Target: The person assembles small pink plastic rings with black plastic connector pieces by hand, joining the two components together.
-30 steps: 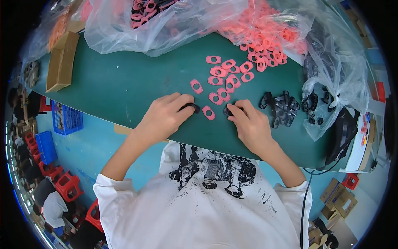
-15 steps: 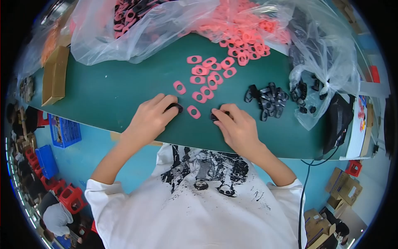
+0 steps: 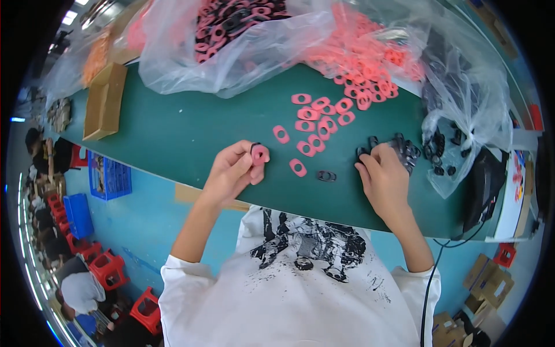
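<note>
My left hand (image 3: 232, 172) holds a small pink oval ring with a black part on it (image 3: 258, 152), lifted just above the green table (image 3: 173, 133). My right hand (image 3: 383, 178) has moved to the right and its fingers rest on a pile of small black parts (image 3: 399, 147). One black ring (image 3: 326, 176) lies alone on the table between my hands, beside a loose pink ring (image 3: 298, 168). Several more pink rings (image 3: 321, 115) are scattered behind it.
Clear plastic bags with pink and black rings (image 3: 243, 29) fill the table's far side; another bag with black parts (image 3: 457, 133) lies at the right. A cardboard box (image 3: 105, 101) stands at the left. Red stools (image 3: 110, 269) and a blue crate (image 3: 110, 173) sit on the floor.
My hands were together over one piece; they have parted. The left lifted the pink piece, the right moved right onto the black parts. A black ring now lies between them.
</note>
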Demonstrator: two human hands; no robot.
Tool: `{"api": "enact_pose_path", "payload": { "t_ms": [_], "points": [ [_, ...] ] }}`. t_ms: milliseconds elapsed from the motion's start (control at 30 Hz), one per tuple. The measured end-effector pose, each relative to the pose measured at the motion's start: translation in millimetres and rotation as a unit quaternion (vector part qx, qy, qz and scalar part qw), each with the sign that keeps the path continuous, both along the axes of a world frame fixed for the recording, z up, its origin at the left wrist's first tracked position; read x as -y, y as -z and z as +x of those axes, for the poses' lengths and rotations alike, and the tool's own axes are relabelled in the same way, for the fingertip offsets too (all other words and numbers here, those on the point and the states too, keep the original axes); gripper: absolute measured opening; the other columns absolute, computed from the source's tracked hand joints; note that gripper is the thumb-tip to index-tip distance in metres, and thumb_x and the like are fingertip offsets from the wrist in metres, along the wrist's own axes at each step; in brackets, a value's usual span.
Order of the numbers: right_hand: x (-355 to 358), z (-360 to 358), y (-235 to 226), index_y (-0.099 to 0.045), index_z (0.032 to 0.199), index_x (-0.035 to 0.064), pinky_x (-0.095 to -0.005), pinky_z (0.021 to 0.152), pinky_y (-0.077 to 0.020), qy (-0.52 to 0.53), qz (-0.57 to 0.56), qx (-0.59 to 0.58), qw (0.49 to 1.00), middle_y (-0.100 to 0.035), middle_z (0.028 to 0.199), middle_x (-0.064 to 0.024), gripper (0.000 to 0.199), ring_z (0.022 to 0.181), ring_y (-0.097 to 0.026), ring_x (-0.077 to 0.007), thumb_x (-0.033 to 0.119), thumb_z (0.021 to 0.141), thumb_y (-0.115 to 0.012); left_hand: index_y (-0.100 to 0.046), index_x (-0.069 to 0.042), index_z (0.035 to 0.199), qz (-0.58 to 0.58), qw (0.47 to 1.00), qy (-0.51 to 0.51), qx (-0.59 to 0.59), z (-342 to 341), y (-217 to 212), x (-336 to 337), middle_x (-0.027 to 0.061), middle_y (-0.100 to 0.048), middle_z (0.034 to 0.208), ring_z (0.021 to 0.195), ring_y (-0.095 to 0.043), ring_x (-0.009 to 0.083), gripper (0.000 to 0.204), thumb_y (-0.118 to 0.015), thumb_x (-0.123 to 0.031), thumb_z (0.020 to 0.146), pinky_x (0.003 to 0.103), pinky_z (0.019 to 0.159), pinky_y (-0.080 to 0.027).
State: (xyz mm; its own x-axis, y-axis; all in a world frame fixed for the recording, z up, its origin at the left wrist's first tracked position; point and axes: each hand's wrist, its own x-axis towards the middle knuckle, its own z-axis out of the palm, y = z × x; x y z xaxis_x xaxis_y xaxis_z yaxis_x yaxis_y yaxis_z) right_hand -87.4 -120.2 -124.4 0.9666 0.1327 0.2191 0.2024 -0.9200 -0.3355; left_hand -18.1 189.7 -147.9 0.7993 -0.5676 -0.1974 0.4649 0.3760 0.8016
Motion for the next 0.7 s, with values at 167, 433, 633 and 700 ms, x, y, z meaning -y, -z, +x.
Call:
{"api": "enact_pose_path", "payload": {
  "t_ms": [167, 433, 633, 700],
  "points": [
    [-15.4, -1.7, -9.6, -0.066, 0.093, 0.002, -0.0364, 0.065, -0.0507, -0.043, 0.087, -0.013, 0.995, -0.06, 0.098, -0.0096, 0.021, 0.085, -0.063, -0.0277, 0.007, 0.076, -0.078, -0.058, -0.003, 0.101, 0.009, 0.998, -0.026, -0.055, -3.4, -6.6, -2.4, 0.0077, -0.058, 0.102, 0.072, -0.046, 0.0103, 0.015, -0.06, -0.018, 0.099, 0.027, 0.06, -0.04],
    [-42.6, 10.5, -15.2, -0.063, 0.091, 0.0004, -0.0358, 0.067, -0.0501, -0.181, 0.172, 0.053, 0.967, -0.064, 0.111, -0.0144, 0.028, 0.085, -0.062, -0.028, 0.007, 0.071, -0.082, -0.065, -0.002, 0.09, 0.49, 0.667, -0.104, 0.552, 5.6, -5.4, -1.2, 0.0085, -0.066, 0.097, 0.081, -0.06, 0.0268, 0.018, -0.075, 0.0, 0.076, 0.037, 0.068, -0.05],
    [-63.3, 16.4, -12.6, -0.064, 0.089, 0.0008, -0.0338, 0.059, -0.0479, -0.147, 0.196, 0.018, 0.969, -0.064, 0.097, -0.0116, 0.032, 0.073, -0.06, -0.0255, 0.015, 0.07, -0.086, -0.066, -0.003, 0.087, 0.477, 0.667, -0.14, 0.554, 5.1, 5.6, -3.6, 0.0074, -0.065, 0.095, 0.081, -0.059, 0.0271, 0.018, -0.077, -0.002, 0.073, 0.037, 0.067, -0.05],
    [-64.7, 17.1, -6.0, -0.065, 0.088, 0.0009, -0.0328, 0.055, -0.047, -0.131, 0.189, 0.002, 0.973, -0.064, 0.092, -0.0105, 0.034, 0.068, -0.059, -0.0241, 0.017, 0.069, -0.087, -0.066, -0.003, 0.087, 0.477, 0.669, -0.141, 0.552, 3.6, 4.8, -2.6, 0.007, -0.064, 0.094, 0.08, -0.059, 0.0267, 0.018, -0.077, -0.002, 0.073, 0.037, 0.067, -0.05]
  ]
}}
